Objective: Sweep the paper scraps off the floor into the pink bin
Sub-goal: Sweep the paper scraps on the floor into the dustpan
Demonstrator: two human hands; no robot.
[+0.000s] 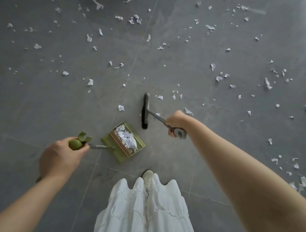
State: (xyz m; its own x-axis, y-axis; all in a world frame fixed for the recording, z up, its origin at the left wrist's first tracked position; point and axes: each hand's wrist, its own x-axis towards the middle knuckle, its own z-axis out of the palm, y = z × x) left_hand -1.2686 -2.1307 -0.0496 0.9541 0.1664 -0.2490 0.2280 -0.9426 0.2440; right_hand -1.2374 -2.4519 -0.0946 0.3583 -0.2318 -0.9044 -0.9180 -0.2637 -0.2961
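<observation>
— While the left hand [61, 157] grips the green dustpan [123, 142] by its handle, what does the right hand [175, 121] hold?

— It is curled round the grey broom [145, 111]; the dark bristle head stands on the floor [42, 100] just beyond the dustpan.

— Where are the paper scraps [135, 18]?

— A heap lies in the dustpan; the others are scattered over the grey tiles. A white shoe [147, 175] shows below.

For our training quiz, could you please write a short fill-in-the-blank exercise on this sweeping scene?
1. The left hand grips the handle of the green ____.
2. The right hand grips the handle of the ____.
3. The dustpan already holds some paper ____.
4. The floor tiles are ____ in colour.

Missing words: dustpan; broom; scraps; grey
</observation>
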